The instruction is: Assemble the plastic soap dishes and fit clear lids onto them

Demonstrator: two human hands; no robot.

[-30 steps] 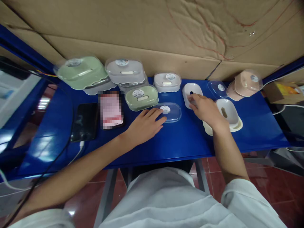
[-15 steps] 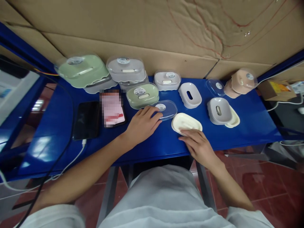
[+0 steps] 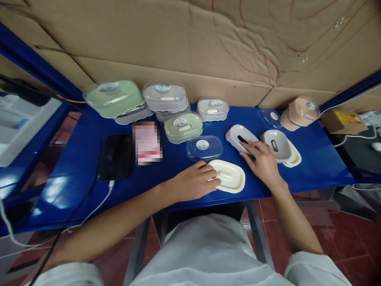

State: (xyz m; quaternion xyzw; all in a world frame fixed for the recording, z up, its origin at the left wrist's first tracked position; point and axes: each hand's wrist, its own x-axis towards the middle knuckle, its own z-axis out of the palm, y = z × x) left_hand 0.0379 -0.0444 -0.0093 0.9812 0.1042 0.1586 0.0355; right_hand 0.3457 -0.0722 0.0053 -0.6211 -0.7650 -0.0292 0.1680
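My left hand has its fingers closed over the left edge of a cream oval tray, which has a raised bar in its middle and lies near the table's front edge. My right hand grips the front side of a pale grey soap dish with a dark slot in its base. That dish is tilted, and the fingers hide part of it. Just behind the cream tray lies a clear lid with a round label. To the right, another grey soap dish partly covers a second cream tray.
Lidded green and grey soap boxes are stacked along the cardboard wall. A lidded pink pair stands at back right beside another clear lid. Two phones lie left, the dark one with a white cable.
My right hand has left the cream tray and taken hold of the slotted grey dish, which is now tilted. My left hand has moved from the clear lid to the cream tray, now nearer the front edge.
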